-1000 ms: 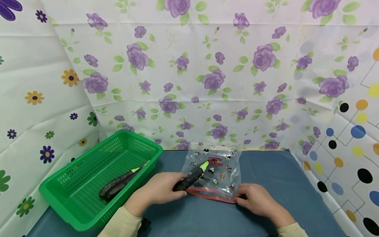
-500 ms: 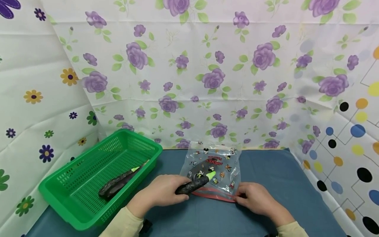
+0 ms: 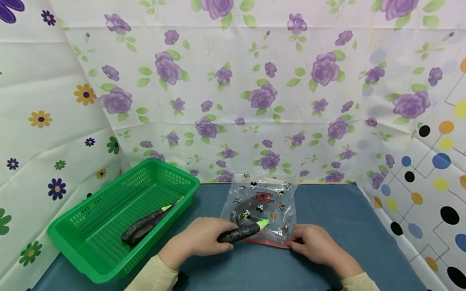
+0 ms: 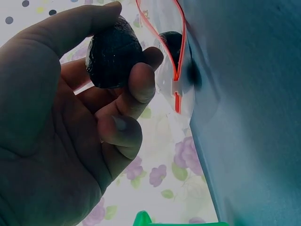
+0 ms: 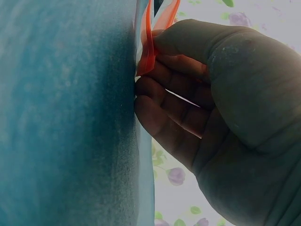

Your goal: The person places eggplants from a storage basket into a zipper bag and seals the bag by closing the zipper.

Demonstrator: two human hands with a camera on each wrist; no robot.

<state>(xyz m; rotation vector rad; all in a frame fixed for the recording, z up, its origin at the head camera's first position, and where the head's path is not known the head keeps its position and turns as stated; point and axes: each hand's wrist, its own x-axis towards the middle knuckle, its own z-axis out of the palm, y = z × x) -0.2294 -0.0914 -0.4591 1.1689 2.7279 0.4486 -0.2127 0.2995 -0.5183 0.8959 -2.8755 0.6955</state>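
In the head view my left hand (image 3: 204, 236) grips a dark, wrinkled eggplant (image 3: 240, 233) with a light green tip. Its tip points right, at the mouth of a clear zip bag (image 3: 278, 218) printed with cartoon figures. Another dark eggplant (image 4: 172, 41) shows inside the bag's red-edged opening in the left wrist view. With thumb and fingers, my right hand (image 3: 314, 242) pinches the right end of the red zip strip (image 5: 148, 49). The left wrist view shows the blunt end of the held eggplant between curled fingers (image 4: 141, 82). Whether the green tip is inside the mouth, I cannot tell.
A green perforated basket (image 3: 91, 206) stands at the left, with dark eggplants (image 3: 143, 226) against its right side. Blue cloth (image 3: 236, 266) covers the table. A flowered sheet (image 3: 233, 101) hangs behind, with patterned sheets at both sides.
The held eggplant has swung from pointing up and right to nearly level, its tip lower and nearer me. My left hand has shifted slightly right and down; the right hand stays put.
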